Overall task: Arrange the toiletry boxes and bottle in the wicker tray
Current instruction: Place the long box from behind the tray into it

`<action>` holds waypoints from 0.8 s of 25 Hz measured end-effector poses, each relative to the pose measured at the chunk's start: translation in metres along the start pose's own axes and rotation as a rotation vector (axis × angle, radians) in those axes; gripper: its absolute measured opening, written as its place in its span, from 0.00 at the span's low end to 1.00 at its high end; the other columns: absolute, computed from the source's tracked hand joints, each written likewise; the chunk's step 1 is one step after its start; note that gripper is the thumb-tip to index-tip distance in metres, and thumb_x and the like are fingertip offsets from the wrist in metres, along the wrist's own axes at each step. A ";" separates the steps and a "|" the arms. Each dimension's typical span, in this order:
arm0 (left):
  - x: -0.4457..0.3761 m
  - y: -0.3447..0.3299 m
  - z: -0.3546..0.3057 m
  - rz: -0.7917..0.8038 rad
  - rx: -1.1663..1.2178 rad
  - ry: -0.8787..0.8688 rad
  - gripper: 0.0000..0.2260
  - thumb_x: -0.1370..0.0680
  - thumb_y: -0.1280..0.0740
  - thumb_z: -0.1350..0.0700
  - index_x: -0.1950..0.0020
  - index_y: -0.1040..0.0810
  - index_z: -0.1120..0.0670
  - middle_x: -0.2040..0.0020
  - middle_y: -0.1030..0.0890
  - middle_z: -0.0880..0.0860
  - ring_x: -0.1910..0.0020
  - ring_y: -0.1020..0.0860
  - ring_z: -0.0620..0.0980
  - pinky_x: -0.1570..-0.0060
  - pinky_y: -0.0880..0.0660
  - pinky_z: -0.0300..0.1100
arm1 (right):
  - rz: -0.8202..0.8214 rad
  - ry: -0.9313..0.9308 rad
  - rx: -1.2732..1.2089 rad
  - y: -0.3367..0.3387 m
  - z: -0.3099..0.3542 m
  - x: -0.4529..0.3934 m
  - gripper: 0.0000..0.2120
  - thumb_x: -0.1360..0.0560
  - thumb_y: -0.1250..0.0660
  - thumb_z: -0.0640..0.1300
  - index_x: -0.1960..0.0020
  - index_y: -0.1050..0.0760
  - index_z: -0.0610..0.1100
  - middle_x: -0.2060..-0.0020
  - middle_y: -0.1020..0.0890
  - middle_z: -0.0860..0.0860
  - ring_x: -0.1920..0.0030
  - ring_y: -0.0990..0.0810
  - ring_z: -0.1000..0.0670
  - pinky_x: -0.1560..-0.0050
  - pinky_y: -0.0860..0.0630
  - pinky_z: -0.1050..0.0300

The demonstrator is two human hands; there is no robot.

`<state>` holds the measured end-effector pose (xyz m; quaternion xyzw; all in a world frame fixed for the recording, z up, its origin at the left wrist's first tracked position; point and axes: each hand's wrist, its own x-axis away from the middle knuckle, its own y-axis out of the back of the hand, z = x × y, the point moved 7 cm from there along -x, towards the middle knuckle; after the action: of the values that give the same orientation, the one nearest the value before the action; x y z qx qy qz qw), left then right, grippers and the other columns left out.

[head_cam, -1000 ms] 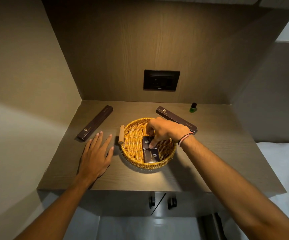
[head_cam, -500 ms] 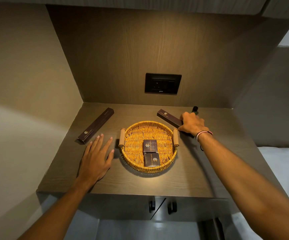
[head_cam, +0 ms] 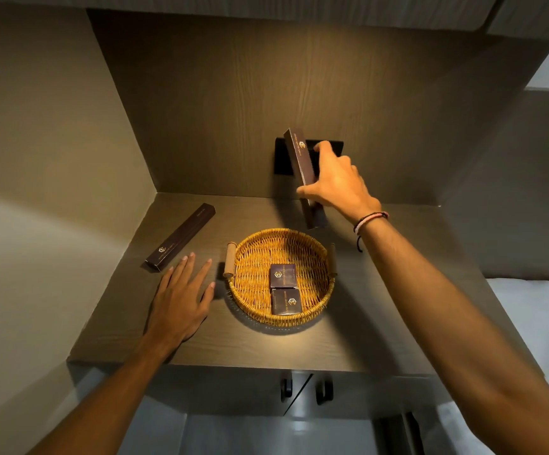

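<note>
A round wicker tray (head_cam: pixel 253 257) with two wooden handles sits mid-shelf and holds two small dark square boxes (head_cam: pixel 283 275) (head_cam: pixel 286 301), one behind the other. My right hand (head_cam: pixel 339 178) grips a long dark toiletry box (head_cam: pixel 297 152), lifted nearly upright above the shelf behind the tray. A second long dark box (head_cam: pixel 181 238) lies flat at the shelf's left. My left hand (head_cam: pixel 181 297) rests flat on the shelf, fingers spread, just left of the tray. The green bottle is hidden behind my right hand or arm.
The dark wooden shelf (head_cam: pixel 135 323) is a niche closed by a left wall and a wood back panel carrying a black socket plate (head_cam: pixel 281 159). Cabinet doors with black handles (head_cam: pixel 324 392) hang below the front edge. White bedding (head_cam: pixel 536 316) lies to the right.
My right hand left the small boxes in the tray, reached to the long box behind the tray, grasped it and lifted it upright. My left hand stayed put.
</note>
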<state>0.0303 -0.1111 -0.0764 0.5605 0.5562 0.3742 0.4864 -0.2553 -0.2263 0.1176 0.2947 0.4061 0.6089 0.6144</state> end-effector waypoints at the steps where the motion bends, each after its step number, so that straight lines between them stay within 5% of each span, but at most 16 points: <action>1: 0.000 0.000 0.000 0.001 0.001 0.001 0.30 0.22 0.55 0.39 0.22 0.40 0.49 0.21 0.40 0.57 0.21 0.44 0.55 0.23 0.47 0.54 | 0.035 -0.005 0.021 -0.008 0.006 0.002 0.39 0.31 0.21 0.51 0.27 0.38 0.43 0.37 0.23 0.38 0.41 0.20 0.38 0.55 0.23 0.49; 5: 0.000 0.000 0.000 0.008 0.004 0.011 0.30 0.22 0.55 0.39 0.22 0.40 0.49 0.21 0.40 0.57 0.21 0.44 0.54 0.23 0.48 0.53 | 0.238 -0.058 0.240 -0.050 0.007 0.021 0.39 0.29 0.23 0.51 0.26 0.39 0.44 0.37 0.22 0.40 0.37 0.22 0.37 0.40 0.25 0.38; 11: 0.001 0.001 0.000 -0.012 0.006 0.011 0.29 0.21 0.53 0.40 0.22 0.40 0.49 0.21 0.39 0.57 0.21 0.43 0.54 0.23 0.47 0.53 | 0.335 -0.143 0.380 -0.074 -0.014 0.049 0.32 0.28 0.25 0.45 0.30 0.36 0.42 0.42 0.20 0.43 0.39 0.20 0.38 0.40 0.28 0.40; 20: 0.000 0.002 -0.001 0.003 -0.007 0.006 0.30 0.22 0.54 0.39 0.22 0.40 0.49 0.21 0.40 0.57 0.21 0.43 0.54 0.24 0.48 0.53 | 0.359 -0.165 0.401 -0.080 -0.023 0.059 0.38 0.28 0.25 0.53 0.26 0.40 0.41 0.38 0.21 0.42 0.36 0.22 0.37 0.33 0.30 0.31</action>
<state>0.0301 -0.1109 -0.0747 0.5584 0.5554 0.3787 0.4861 -0.2387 -0.1783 0.0296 0.5261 0.4086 0.5892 0.4572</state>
